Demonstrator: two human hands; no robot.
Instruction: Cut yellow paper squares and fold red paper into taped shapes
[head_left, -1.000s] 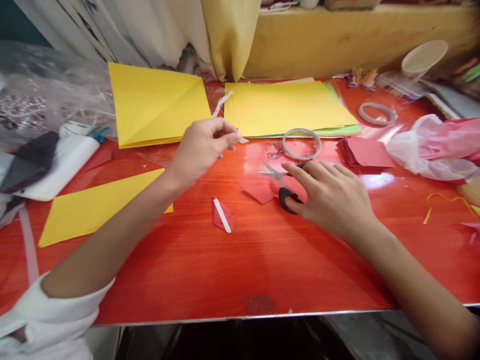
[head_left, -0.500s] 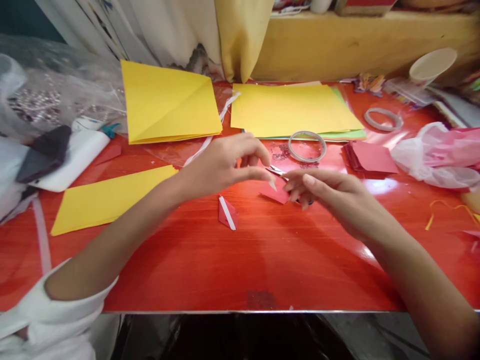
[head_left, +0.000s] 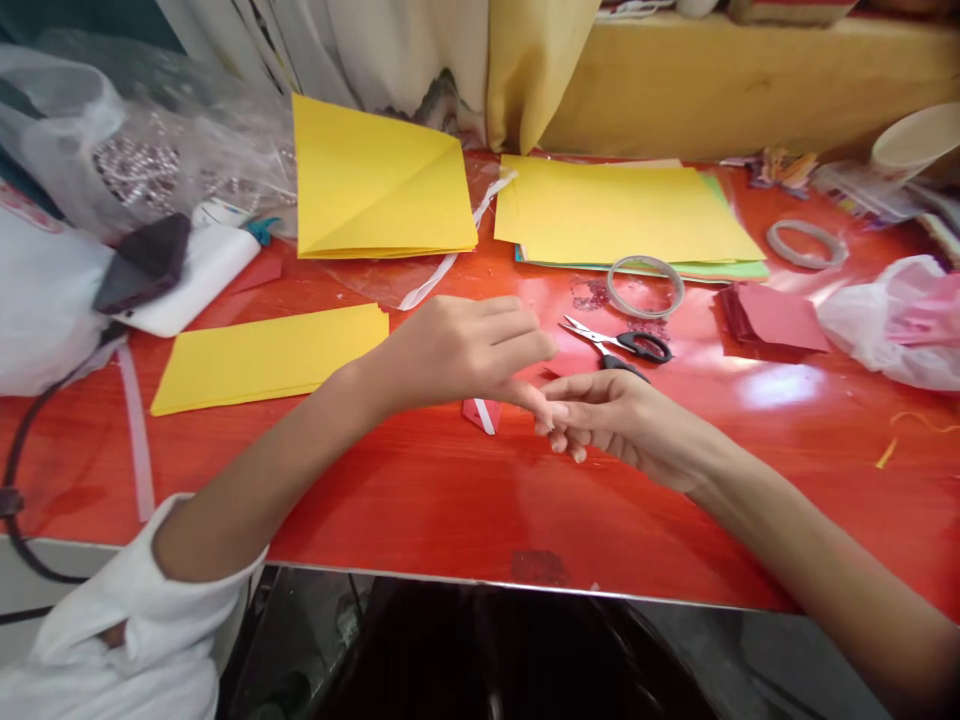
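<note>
My left hand point(head_left: 480, 350) reaches over the table with its fingers stretched out and its thumb apart from them. My right hand point(head_left: 622, 420) has thumb and forefinger pinched at the tip of my left thumb, on a small pale piece of tape point(head_left: 551, 423), mostly hidden. Just beyond my right hand lie scissors point(head_left: 607, 345) with black handles, blades parted, on the table. Partly under my left hand is a small folded red paper point(head_left: 486, 417) with a white strip across it. Another red paper point(head_left: 553, 372) shows only slightly behind my right fingers.
A tape roll point(head_left: 645, 288) lies behind the scissors, another roll point(head_left: 806, 244) farther right. Yellow paper stacks point(head_left: 390, 190) point(head_left: 622, 210) and folded yellow sheets point(head_left: 262, 360) lie on the red table point(head_left: 420, 510). Red paper squares point(head_left: 780, 318) and a white bag point(head_left: 885, 320) are right.
The scissors have left my right hand and now lie on the table. My right hand has come to my left thumb, where the pale piece hung. The view has shifted left.
</note>
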